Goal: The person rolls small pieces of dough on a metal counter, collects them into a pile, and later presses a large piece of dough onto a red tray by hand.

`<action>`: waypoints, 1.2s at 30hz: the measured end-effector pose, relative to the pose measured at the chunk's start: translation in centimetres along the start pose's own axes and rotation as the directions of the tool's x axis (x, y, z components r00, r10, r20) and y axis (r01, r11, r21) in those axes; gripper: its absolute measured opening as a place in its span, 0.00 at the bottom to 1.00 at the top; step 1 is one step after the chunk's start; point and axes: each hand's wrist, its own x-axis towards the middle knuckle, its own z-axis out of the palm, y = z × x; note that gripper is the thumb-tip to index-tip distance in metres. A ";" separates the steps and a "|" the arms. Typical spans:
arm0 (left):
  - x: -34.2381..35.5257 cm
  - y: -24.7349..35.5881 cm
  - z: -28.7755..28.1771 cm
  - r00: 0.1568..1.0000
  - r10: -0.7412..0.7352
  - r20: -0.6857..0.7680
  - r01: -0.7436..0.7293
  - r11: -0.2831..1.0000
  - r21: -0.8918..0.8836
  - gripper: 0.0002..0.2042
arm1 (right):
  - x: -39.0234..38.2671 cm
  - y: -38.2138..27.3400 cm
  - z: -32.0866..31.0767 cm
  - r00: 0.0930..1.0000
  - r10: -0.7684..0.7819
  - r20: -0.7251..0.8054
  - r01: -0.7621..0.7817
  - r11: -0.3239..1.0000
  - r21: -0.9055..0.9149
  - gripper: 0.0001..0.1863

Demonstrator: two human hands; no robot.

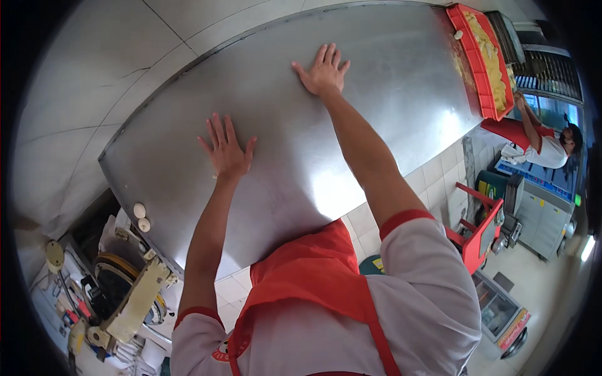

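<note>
Find the stainless-steel table [401, 75] slanting across the middle of the frame, from lower left to upper right. Left of centre, see the left hand [227, 152] palm down over bare steel, with fingers fanned and thumb held well out; toward the upper middle, see the right hand [325, 75] laid the same way, higher in the frame, with fingers also parted and thumb wide. Holding nothing in either; cannot tell full palm contact from a slight lift.

To do this well, probably best to lay both palms flat, share weight evenly, and avoid pressing the red apron [307, 263] hard into the near edge. Also worth staying clear of the two pale rounded pieces [139, 210] at the table's left corner; cannot tell eggs from dough balls.

At the upper right, note the red plastic crate [474, 59] at the table's far end, holding many pale-yellow pieces [492, 62]; cannot make out of what. Just beside, notice a stack of dark trays [505, 37], with contents hidden. At the lower right, spot a glass-topped display freezer [514, 331], with contents too blurred to name.
</note>
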 end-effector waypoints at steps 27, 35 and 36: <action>-18.8 11.9 -3.1 0.810 0.513 -0.283 -0.560 0.536 -0.632 0.36 | -34.5 16.4 4.4 0.890 -0.145 0.431 -0.288 -0.914 0.286 0.27; -12.3 -23.0 0.8 0.746 -0.609 -0.270 0.666 0.697 0.266 0.39 | -6.7 29.1 -27.0 0.831 0.556 -0.008 0.464 -0.685 0.562 0.43; -13.3 -25.5 0.2 0.700 -0.676 -0.230 0.710 0.630 0.315 0.37 | -5.9 28.0 -26.0 0.864 0.502 -0.041 0.397 -0.627 0.670 0.37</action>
